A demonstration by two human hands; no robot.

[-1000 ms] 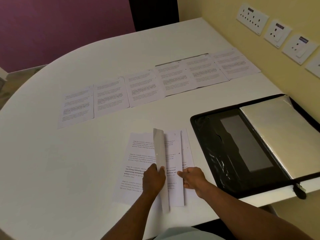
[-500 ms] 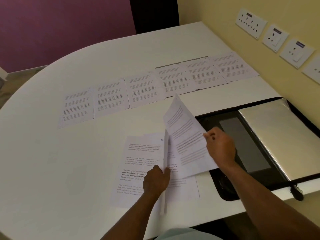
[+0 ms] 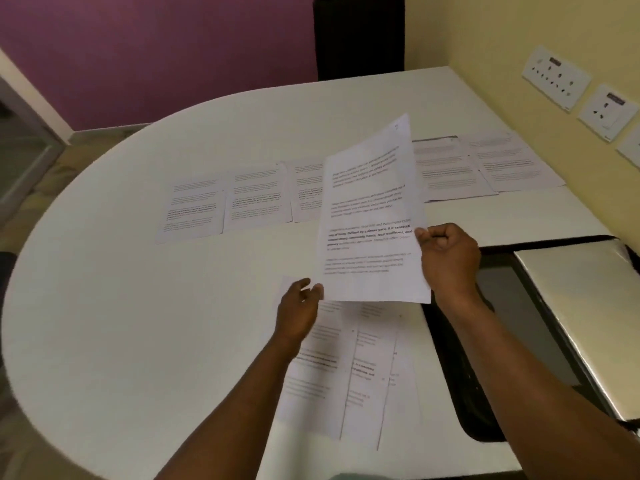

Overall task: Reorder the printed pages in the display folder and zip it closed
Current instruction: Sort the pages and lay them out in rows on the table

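Observation:
My right hand pinches the right edge of one printed page and holds it up above the table, text facing me. My left hand touches that page's lower left corner with thumb and fingers. Under my hands a small fanned pile of printed pages lies on the white table. A row of several printed pages is laid out side by side across the middle of the table, partly hidden behind the raised page. The black display folder lies open at the right, its clear sleeves stacked on its right half.
The white rounded table ends at a yellow wall on the right with several socket plates. A dark chair back stands behind the table's far edge. The folder's lower right corner overhangs the table's near edge.
My right hand lifted a page off the near pile and raised it up and away from me. My left hand left the pile and moved up to the page's lower corner.

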